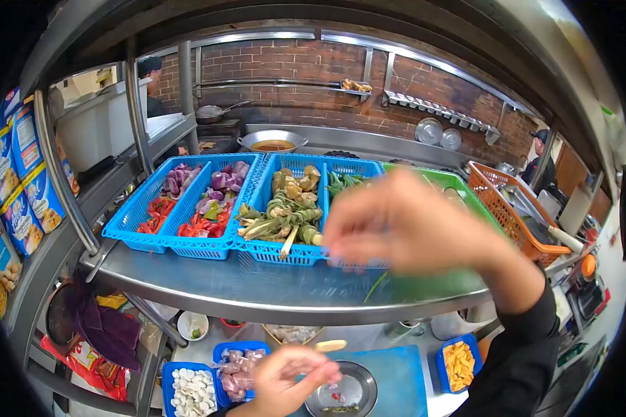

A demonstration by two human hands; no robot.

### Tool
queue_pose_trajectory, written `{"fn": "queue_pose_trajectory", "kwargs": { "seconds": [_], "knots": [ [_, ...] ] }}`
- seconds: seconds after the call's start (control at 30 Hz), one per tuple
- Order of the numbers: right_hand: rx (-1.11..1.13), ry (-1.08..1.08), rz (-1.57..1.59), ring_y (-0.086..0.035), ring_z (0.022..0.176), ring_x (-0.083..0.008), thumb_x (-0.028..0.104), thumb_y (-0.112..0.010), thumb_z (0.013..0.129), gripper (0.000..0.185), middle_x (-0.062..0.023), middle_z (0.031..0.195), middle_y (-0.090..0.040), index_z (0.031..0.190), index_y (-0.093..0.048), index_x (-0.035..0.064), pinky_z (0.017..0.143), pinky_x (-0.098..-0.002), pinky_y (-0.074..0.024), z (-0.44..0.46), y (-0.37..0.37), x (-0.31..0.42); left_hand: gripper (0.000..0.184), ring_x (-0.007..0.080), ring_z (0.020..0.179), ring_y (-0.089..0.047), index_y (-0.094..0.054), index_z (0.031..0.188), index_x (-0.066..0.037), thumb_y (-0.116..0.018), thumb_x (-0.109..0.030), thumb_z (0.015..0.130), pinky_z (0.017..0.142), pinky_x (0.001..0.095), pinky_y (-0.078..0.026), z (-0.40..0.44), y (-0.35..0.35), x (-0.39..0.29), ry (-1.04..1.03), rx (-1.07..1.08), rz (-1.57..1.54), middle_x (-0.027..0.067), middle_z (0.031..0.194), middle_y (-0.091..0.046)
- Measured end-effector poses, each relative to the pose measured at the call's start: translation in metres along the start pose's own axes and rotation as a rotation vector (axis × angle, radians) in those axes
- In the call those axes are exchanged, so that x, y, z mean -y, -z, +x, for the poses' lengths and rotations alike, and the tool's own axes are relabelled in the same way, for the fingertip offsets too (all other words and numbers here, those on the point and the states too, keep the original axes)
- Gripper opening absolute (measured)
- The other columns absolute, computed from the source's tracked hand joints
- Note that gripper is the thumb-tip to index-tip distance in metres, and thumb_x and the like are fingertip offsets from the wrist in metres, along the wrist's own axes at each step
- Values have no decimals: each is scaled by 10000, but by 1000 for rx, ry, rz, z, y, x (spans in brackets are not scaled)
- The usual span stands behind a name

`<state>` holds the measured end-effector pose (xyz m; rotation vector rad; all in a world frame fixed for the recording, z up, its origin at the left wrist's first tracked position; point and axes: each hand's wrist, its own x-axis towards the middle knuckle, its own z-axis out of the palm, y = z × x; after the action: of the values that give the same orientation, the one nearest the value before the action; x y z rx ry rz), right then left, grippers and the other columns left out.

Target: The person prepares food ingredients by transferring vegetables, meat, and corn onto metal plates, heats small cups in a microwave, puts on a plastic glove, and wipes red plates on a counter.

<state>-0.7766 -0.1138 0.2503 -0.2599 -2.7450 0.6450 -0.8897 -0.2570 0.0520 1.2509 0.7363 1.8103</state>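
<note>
My right hand [403, 222] is smeared by motion above the steel shelf, in front of the blue baskets; whether its fingers hold anything is unclear. Below it, my left hand [292, 379] has thumb and fingers drawn together beside a round metal plate [360, 382]. What the left fingertips pinch, if anything, is too small to name. Small red bits and a dark greenish strip lie in the plate, which rests partly on a blue cutting board [403, 375]. Nearest the right hand are knotted lemongrass stalks [282, 215] and green leafy pieces [344, 182] in a blue basket [278, 256].
Another blue basket [135, 236] holds purple onions and red slices. An orange basket [542, 247] with utensils stands right. The steel shelf edge [292, 316] overhangs the lower counter. Tubs of white slices [191, 393] and yellow pieces [459, 365] flank the board. People stand at far left and right.
</note>
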Motion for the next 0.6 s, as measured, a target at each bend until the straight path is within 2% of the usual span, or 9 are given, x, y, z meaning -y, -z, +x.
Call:
{"fn": "queue_pose_trajectory", "kwargs": {
  "seconds": [0.03, 0.07, 0.2, 0.27, 0.37, 0.4, 0.47, 0.53, 0.6],
  "knots": [
    [-34, -134, 123, -607, 603, -92, 49, -645, 777, 77, -57, 705, -631, 797, -619, -21, 560, -239, -505, 6, 13, -20, 102, 156, 647, -626, -525, 873, -46, -617, -59, 829, 516, 289, -465, -4, -5, 20, 160, -104, -1, 67, 701, -607],
    [-39, -154, 96, -608, 599, -88, 19, -632, 768, 43, -66, 700, -630, 784, -621, -20, 545, -227, -494, 10, 19, -31, 129, 120, 660, -614, -520, 874, -43, -629, -11, 812, 518, 247, -460, -11, -5, 49, 249, -95, -65, 46, 693, -596],
    [-54, -133, -453, -624, 693, -167, 9, -607, 697, 85, -95, 734, -643, 777, -630, -8, 625, -294, -492, 24, 35, -92, 133, 69, 638, -582, -525, 848, -45, -650, -34, 806, 534, 210, -459, -77, 17, 141, 506, 135, -104, 6, 660, -581],
    [-18, -158, -616, -626, 718, -201, 8, -594, 685, 100, -109, 749, -647, 777, -634, -3, 650, -315, -490, 26, 39, -107, 128, 82, 593, -580, -556, 779, -55, -678, -93, 782, 530, 231, -461, -108, 30, 169, 510, 373, 374, 21, 664, -605],
    [193, -173, -586, -624, 739, -246, -12, -554, 675, 132, -131, 762, -643, 777, -638, 1, 671, -343, -490, 25, 39, -109, 121, 90, 569, -559, -563, 788, -44, -655, -118, 766, 544, 254, -469, -134, 60, 207, 504, 403, 600, 18, 639, -584],
    [177, -175, -533, -621, 737, -262, 46, -582, 692, 108, -137, 759, -640, 773, -638, 2, 673, -352, -489, 26, 36, -107, 122, 137, 571, -573, -570, 811, -40, -653, -110, 756, 555, 273, -474, -137, 64, 212, 524, 389, 658, 51, 643, -590],
    [161, -177, -483, -618, 736, -277, 103, -610, 708, 121, -142, 757, -636, 768, -638, 2, 675, -362, -489, 30, 33, -102, 132, 128, 563, -568, -571, 797, -42, -657, -137, 766, 547, 271, -469, -144, 70, 223, 506, 380, 670, 49, 642, -591],
    [179, -496, -769, -611, 739, -314, 274, -670, 705, 286, -163, 759, -631, 738, -638, -9, 683, -373, -489, 35, 20, -81, 151, 119, 554, -563, -572, 784, -43, -661, -165, 776, 539, 268, -463, -146, 70, 228, 490, 368, 680, 48, 642, -592],
    [174, -481, -798, -598, 710, -328, 339, -685, 687, 359, -169, 731, -623, 715, -634, -15, 666, -383, -483, 36, 10, -91, 156, 143, 570, -576, -565, 793, -48, -650, -178, 785, 547, 282, -466, -144, 67, 229, 518, 430, 656, 56, 647, -593]
  ]
}}
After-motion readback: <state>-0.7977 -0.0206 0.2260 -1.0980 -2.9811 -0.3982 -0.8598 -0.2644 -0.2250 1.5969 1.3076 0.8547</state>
